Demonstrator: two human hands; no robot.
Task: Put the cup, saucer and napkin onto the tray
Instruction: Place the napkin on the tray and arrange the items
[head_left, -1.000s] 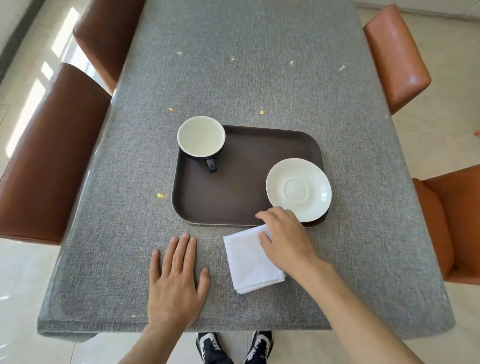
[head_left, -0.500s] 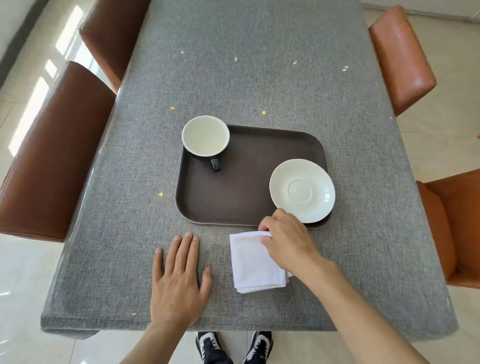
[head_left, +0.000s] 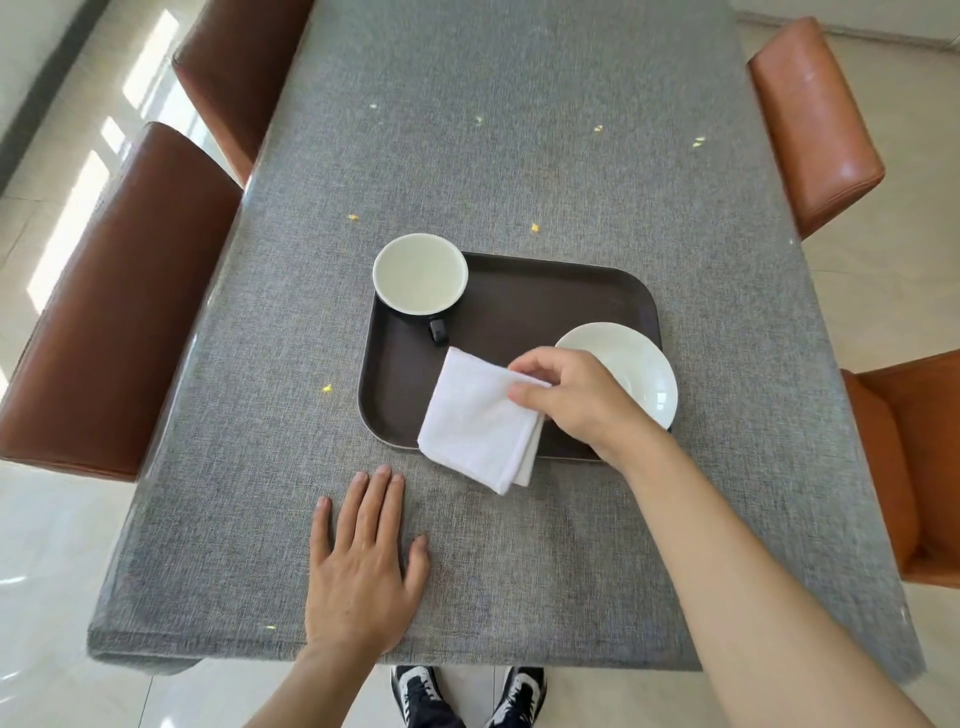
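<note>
The counter (head_left: 519, 130) is covered by gray cloth. A brown tray (head_left: 545, 291) and 1 flat left hand (head_left: 363, 571) are rested on it.

Tabletop: long grey woven-cloth tabletop (head_left: 519, 156), dotted with small yellow specks (head_left: 353, 217).
Chairs: brown leather chairs (head_left: 114, 312) on both sides.
Floor: pale glossy tile floor (head_left: 52, 597).
Shoes: black-and-white sneakers (head_left: 467, 696) below the near edge.

Brown leather chairs (head_left: 119, 306), tiled floor (head_left: 47, 561)
</note>
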